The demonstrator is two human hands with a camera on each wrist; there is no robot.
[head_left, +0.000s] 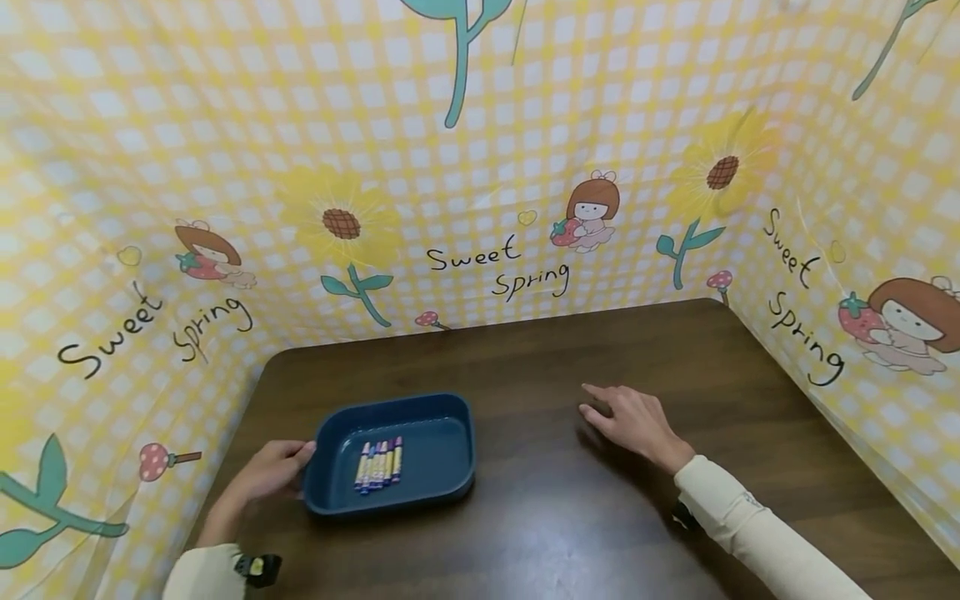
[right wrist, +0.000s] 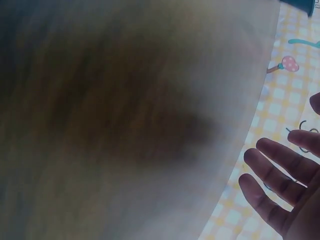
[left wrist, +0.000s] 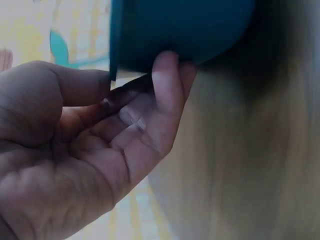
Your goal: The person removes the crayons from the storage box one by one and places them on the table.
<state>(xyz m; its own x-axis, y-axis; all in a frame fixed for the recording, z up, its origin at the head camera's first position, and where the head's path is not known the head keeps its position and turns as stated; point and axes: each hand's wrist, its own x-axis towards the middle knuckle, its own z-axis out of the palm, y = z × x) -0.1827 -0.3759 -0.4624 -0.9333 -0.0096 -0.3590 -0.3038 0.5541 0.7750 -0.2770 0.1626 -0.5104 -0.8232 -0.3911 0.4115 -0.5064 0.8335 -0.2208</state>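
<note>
At the left of the table, my left hand (head_left: pixel 267 469) grips the short side of a dark blue tray (head_left: pixel 438 462). In the left wrist view the thumb lies at the rim of the tray (left wrist: pixel 185 35), and curled fingers (left wrist: pixel 167 82) reach beneath it. Several crayons (head_left: pixel 379 464) with pale wrappers lie side by side in the tray, toward its left half. My right hand (head_left: pixel 633 421) hovers over the table to the right of the tray, holding nothing. Its fingers (right wrist: pixel 277 182) are spread and relaxed in the right wrist view.
The dark brown wooden table (head_left: pixel 540 500) has rounded far corners. Yellow checked cloth (head_left: pixel 480 175) printed with flowers and lettering hangs behind it and along both sides. Black wrist straps (head_left: pixel 258 570) show at the cuffs of the light sleeves (head_left: pixel 750 517).
</note>
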